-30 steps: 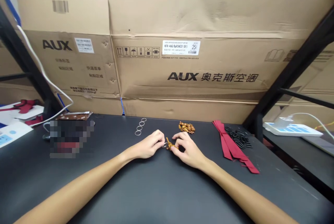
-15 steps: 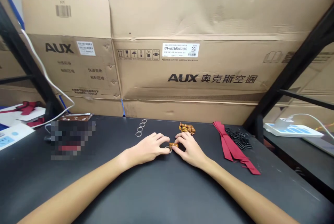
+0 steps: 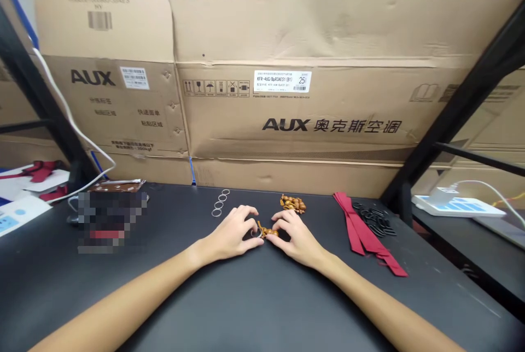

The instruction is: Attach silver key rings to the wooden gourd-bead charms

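Note:
Both my hands rest on the black table [image 3: 254, 297], meeting at its middle. My left hand [image 3: 233, 232] pinches a small metal ring [image 3: 257, 233] with its fingertips. My right hand [image 3: 297, 237] pinches a small brown wooden charm [image 3: 268, 231] that touches the ring. Just behind my right hand lies a little heap of the same brown charms [image 3: 292, 203]. A short row of loose metal rings [image 3: 219, 204] lies behind my left hand.
Red ribbons [image 3: 363, 232] and a pile of black rings [image 3: 375, 214] lie to the right. Large AUX cardboard boxes [image 3: 287, 117] wall the back. A blurred object [image 3: 109, 218] sits at left, with a white cable [image 3: 74, 122]. Black shelf posts [image 3: 455, 106] stand at both sides.
My hands lowered from slightly above the table to its surface, and the charm and ring stay pinched between them. The view shifted slightly.

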Demonstrator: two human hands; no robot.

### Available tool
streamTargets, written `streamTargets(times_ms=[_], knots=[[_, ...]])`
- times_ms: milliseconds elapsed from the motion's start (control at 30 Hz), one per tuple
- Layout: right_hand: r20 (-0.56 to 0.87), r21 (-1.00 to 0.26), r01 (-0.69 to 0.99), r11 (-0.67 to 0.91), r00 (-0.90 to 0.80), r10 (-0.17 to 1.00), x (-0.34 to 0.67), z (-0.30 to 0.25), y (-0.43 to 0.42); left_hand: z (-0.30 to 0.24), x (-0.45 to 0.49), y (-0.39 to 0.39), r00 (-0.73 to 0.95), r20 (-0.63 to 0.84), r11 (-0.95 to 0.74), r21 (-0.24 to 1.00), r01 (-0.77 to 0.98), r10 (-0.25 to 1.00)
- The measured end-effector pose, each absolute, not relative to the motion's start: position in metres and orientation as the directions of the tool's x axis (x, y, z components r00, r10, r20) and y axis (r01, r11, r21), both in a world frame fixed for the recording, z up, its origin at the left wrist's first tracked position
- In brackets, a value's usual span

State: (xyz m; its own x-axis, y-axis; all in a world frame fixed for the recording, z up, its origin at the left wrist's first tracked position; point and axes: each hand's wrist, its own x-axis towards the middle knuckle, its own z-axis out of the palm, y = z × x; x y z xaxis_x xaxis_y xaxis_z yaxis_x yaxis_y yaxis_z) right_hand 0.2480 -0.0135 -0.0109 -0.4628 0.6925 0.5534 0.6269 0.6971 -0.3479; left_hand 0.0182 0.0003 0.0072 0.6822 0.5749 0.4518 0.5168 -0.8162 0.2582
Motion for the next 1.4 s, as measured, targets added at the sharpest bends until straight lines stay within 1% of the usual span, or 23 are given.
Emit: streamTargets(times_ms=[200,367,467,533,633,767,1000,1133,1233,1300,1400], knots=[[0.540,-0.342,0.600,0.723,-0.504,0.674,0.2461,-0.0085,-0.0168,-0.0030,0.0255,0.0007,0.655,0.420,-0.778,0.329,0.535,0.628],[0.539,-0.349,0.637,0.687,-0.463,0.703,0.2473,-0.0138,-0.0126,-0.0025,0.0205,0.0067,0.675,0.384,-0.773,0.392,0.499,0.630],[0.553,-0.343,0.688,0.640,-0.403,0.729,0.2488,-0.0179,-0.0087,0.0008,0.0183,0.0073,0.714,0.354,-0.786,0.407,0.465,0.605],[0.550,-0.346,0.696,0.629,-0.392,0.737,0.2493,-0.0180,-0.0079,0.0023,0.0180,0.0062,0.717,0.344,-0.783,0.416,0.463,0.606],[0.518,-0.356,0.656,0.665,-0.454,0.725,0.2490,-0.0140,-0.0104,0.0020,0.0187,0.0041,0.692,0.344,-0.761,0.434,0.482,0.635],[0.484,-0.354,0.620,0.700,-0.519,0.704,0.2486,-0.0102,-0.0133,-0.0010,0.0195,0.0046,0.680,0.358,-0.758,0.441,0.480,0.640],[0.505,-0.366,0.709,0.602,-0.393,0.769,0.2508,-0.0179,-0.0076,0.0002,0.0184,0.0075,0.710,0.332,-0.760,0.478,0.440,0.620],[0.496,-0.401,0.633,0.662,-0.458,0.738,0.2510,-0.0139,-0.0108,-0.0009,0.0193,0.0061,0.683,0.335,-0.738,0.497,0.457,0.649],[0.476,-0.403,0.596,0.694,-0.512,0.715,0.2505,-0.0110,-0.0128,-0.0013,0.0197,0.0063,0.674,0.355,-0.741,0.497,0.451,0.648],[0.475,-0.396,0.619,0.679,-0.494,0.728,0.2503,-0.0117,-0.0120,-0.0002,0.0194,0.0069,0.673,0.368,-0.746,0.503,0.437,0.642],[0.485,-0.383,0.694,0.609,-0.410,0.772,0.2501,-0.0144,-0.0094,0.0020,0.0187,0.0076,0.688,0.363,-0.750,0.517,0.412,0.628]])
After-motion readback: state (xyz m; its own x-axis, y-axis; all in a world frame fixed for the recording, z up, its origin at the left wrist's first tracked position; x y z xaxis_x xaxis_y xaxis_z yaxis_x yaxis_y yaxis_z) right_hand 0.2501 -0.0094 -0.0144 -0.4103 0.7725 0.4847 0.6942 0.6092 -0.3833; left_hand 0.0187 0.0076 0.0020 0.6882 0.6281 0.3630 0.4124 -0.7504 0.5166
